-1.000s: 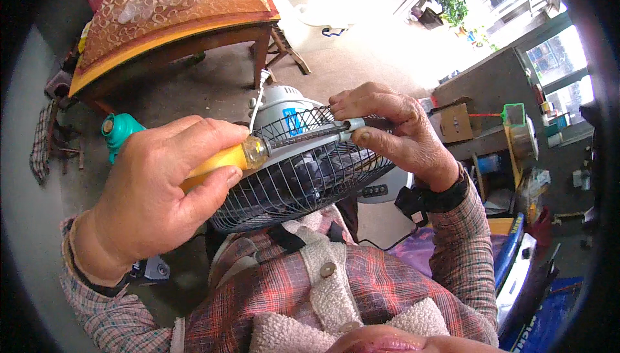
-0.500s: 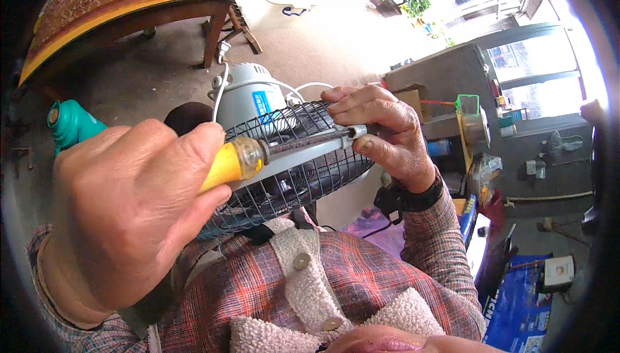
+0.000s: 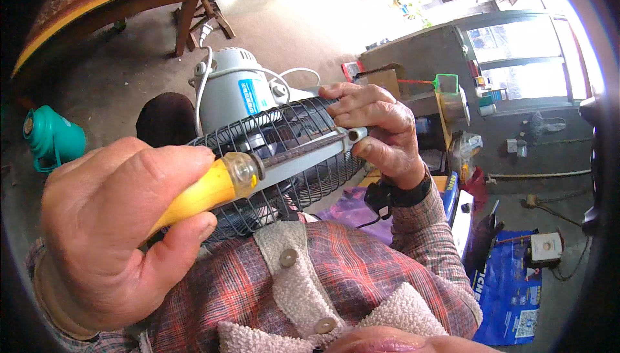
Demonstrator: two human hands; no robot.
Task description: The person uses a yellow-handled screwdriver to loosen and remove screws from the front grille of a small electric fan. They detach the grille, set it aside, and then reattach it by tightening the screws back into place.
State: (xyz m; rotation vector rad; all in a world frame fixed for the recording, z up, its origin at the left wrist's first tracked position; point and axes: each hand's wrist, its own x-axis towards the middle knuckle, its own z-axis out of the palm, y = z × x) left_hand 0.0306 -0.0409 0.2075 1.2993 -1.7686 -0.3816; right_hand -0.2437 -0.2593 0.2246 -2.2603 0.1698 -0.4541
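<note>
My left hand is closed around the yellow handle of a screwdriver. Its dark, rusty-looking shaft lies along the pale grey rim band of a small electric fan, and the tip reaches the band's end. There my right hand grips the fan's edge, thumb beneath the grey band end and fingers on the black wire guard. The fan's grey motor housing, with a blue label, points away from me. Its guard leans close to my chest. Exactly where the screwdriver tip bears is hard to see.
A teal jug stands on the floor at left. A wooden table is at the far left, near the fan's white plug. On the right are a grey cabinet, a green-framed net and a blue printed sheet.
The background has shifted left in view. My left hand and the screwdriver handle sit slightly lower and more of the handle shows. My right hand keeps its grip on the fan's edge.
</note>
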